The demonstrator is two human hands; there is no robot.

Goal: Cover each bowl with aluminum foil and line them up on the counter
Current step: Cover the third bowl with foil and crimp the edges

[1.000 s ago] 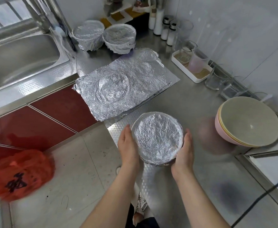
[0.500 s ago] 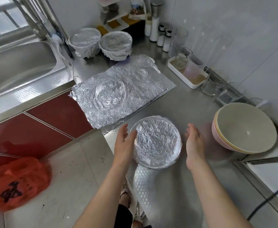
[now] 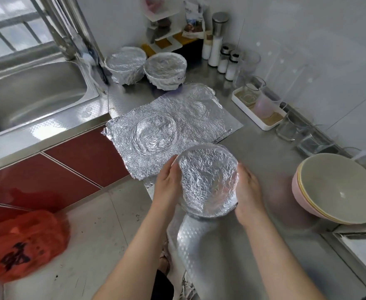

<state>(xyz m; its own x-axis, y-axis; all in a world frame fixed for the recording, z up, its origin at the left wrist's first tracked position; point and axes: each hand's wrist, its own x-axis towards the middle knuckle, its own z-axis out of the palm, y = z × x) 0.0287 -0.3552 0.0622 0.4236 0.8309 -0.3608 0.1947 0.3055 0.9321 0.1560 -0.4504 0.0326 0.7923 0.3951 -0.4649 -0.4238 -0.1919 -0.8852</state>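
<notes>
A foil-covered bowl point(image 3: 208, 180) is near the counter's front edge, tilted toward me. My left hand point(image 3: 167, 189) holds its left side and my right hand point(image 3: 248, 191) holds its right side, fingers wrapped under the foil rim. Two more foil-covered bowls point(image 3: 127, 63) point(image 3: 166, 69) stand side by side at the back, next to the sink. A crumpled foil sheet point(image 3: 190, 124) with round bowl imprints lies flat on the counter between them and my hands. A stack of uncovered bowls point(image 3: 338, 189) sits to the right.
The steel sink point(image 3: 32, 92) is at the left. A white tray with glass cups point(image 3: 258, 109), loose glasses and spice shakers point(image 3: 226, 61) line the right wall. An orange plastic bag point(image 3: 24, 243) lies on the floor at lower left.
My right hand, off the bowl half a second ago, has closed in on its right side. Both hands now hold the bowl, which has tipped up toward me.
</notes>
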